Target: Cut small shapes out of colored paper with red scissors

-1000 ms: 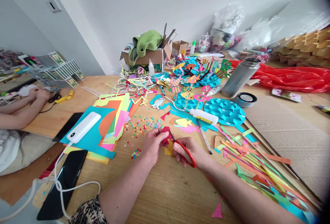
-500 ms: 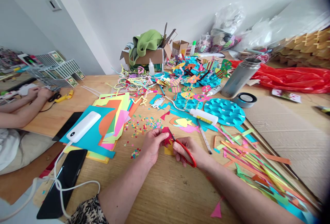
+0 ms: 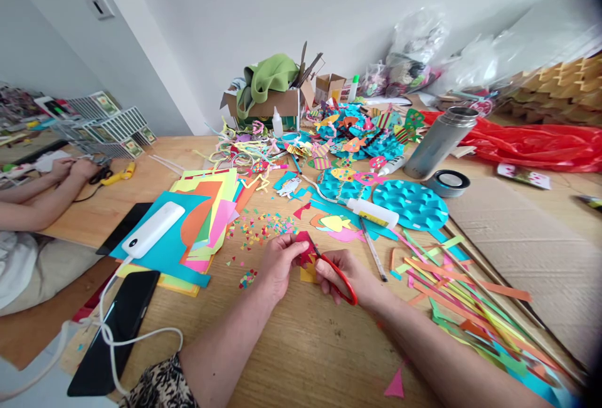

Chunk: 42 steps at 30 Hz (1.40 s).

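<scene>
Near the middle of the table, my left hand (image 3: 281, 262) pinches a small piece of red paper (image 3: 305, 242) between thumb and fingers. My right hand (image 3: 342, 273) is closed around red-handled scissors (image 3: 345, 284), whose blades meet the red paper's right edge. Beneath the two hands lies a piece of orange-yellow paper (image 3: 308, 273), partly covered. Tiny coloured paper bits (image 3: 277, 224) are scattered just beyond my left hand. A yellow paper fish (image 3: 337, 224) lies a little beyond the scissors, close to a pen (image 3: 373, 250).
Coloured paper sheets (image 3: 221, 195), a power bank (image 3: 153, 230) and a phone (image 3: 113, 333) lie left. Paper strips (image 3: 470, 289) and cardboard (image 3: 527, 239) cover the right side. A glue bottle (image 3: 374, 212) and steel flask (image 3: 441, 141) stand beyond. A co-worker's hands (image 3: 75, 170) are far left.
Almost nothing differs. Both hands, the red paper and the scissors keep the same place, and the view has shifted very slightly.
</scene>
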{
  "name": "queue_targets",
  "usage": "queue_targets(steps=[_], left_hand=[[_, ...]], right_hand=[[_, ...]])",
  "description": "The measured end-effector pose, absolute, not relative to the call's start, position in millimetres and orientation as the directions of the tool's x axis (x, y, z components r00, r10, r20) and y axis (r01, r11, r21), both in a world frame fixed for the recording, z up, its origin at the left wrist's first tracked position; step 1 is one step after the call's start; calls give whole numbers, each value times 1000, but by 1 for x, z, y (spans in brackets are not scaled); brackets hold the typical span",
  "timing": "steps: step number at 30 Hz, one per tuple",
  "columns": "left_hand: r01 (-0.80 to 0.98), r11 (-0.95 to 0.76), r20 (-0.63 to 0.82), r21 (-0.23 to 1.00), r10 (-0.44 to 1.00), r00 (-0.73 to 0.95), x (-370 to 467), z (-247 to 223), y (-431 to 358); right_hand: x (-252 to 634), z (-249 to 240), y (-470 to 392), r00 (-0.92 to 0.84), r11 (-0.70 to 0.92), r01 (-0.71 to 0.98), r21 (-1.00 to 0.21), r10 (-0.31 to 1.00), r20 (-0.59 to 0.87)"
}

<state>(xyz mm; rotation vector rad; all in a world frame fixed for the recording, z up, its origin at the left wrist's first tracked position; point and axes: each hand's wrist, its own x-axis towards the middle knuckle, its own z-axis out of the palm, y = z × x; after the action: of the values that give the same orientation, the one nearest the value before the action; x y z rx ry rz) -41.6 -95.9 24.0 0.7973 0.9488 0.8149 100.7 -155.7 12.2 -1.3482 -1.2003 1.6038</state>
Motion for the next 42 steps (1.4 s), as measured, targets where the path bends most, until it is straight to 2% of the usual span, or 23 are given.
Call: queue_targets(steps=[42], left_hand=[[-180,428,-348,886,869,350,-43,21,-94]], right_hand=[[102,14,-156,-217,-304,70,-950,925,-312]])
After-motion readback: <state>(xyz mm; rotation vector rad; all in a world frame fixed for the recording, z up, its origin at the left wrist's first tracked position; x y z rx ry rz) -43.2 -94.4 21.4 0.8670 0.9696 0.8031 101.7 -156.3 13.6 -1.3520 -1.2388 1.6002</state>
